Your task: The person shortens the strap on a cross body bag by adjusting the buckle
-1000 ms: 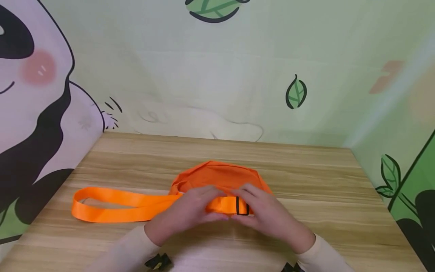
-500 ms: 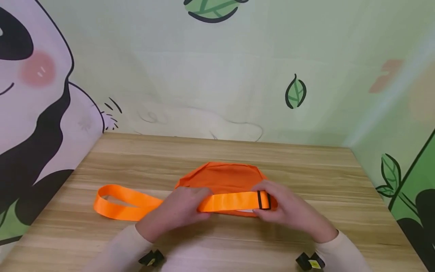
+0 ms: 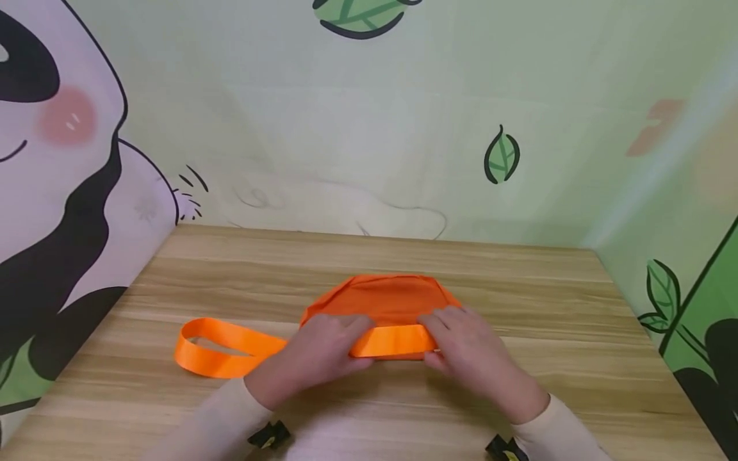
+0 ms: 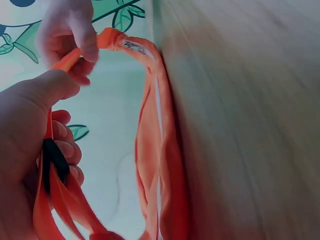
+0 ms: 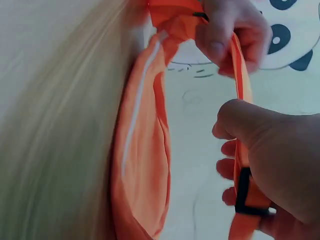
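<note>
An orange waist bag (image 3: 383,299) rests on the table, its pale zipper (image 5: 135,112) facing the wrist cameras. My left hand (image 3: 319,349) grips the bright orange strap (image 3: 393,342) in front of the bag. To its right, my right hand (image 3: 475,362) pinches the same strap between thumb and fingers, a short flat length running between the hands. A black strap slider (image 4: 56,160) lies within my left palm. Another black buckle (image 5: 243,192) sits on the strap by my right palm, hidden in the head view. Past my left wrist, a loop of strap (image 3: 216,366) lies on the table.
The wood-grain table (image 3: 548,301) extends on both sides of the bag. A printed wall (image 3: 369,128) with a panda and leaves stands behind and along the sides. Black wrist mounts (image 3: 270,435) sit under both sleeves.
My right hand moved right along with the black buckle, then came back left and now covers it. The strap loop at left has become shorter, its end shifting right.
</note>
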The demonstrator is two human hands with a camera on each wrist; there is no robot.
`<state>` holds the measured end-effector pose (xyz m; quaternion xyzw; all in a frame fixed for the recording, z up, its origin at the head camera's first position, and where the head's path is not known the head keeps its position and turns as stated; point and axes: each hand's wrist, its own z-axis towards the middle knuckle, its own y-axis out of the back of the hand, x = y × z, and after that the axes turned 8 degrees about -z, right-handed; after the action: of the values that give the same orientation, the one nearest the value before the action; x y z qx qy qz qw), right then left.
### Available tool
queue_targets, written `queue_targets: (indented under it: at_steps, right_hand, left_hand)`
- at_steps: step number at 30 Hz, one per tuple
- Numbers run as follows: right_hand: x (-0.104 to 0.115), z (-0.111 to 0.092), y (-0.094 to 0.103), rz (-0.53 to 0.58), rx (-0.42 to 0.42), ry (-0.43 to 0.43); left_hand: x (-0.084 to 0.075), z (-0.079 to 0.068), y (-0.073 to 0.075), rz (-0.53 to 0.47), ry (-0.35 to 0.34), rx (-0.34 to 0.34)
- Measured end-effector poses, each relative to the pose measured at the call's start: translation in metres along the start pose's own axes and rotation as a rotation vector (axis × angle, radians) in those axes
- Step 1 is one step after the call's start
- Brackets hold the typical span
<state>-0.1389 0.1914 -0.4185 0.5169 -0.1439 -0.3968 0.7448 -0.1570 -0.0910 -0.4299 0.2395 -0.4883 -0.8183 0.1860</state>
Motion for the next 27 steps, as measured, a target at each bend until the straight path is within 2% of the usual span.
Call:
queue_targets:
  at_steps: [2,7,10,15,20,27]
  right_hand:
    - [-0.004,-0.002,0.002,0.053,0.023,-0.019]
    - [-0.019,-0.010,0.005,0.282,0.103,-0.091]
    - [-0.029,-0.017,0.004,0.370,0.079,-0.123]
    - [-0.047,-0.027,0.000,0.489,0.002,-0.152]
    - [-0.059,-0.034,-0.001,0.530,-0.031,-0.130]
    - [-0.068,-0.042,0.002,0.545,-0.054,-0.142]
  left_hand:
    - [0.002,-0.003,0.000,-0.010,0.013,0.007]
    - [0.008,-0.010,0.001,-0.032,0.028,0.012]
    - [0.013,-0.014,0.005,-0.039,0.028,0.031]
    - [0.022,-0.022,0.014,-0.091,0.059,0.121]
    - [0.030,-0.030,0.018,-0.143,0.070,0.196]
    - [0.036,-0.036,0.019,-0.159,0.057,0.216]
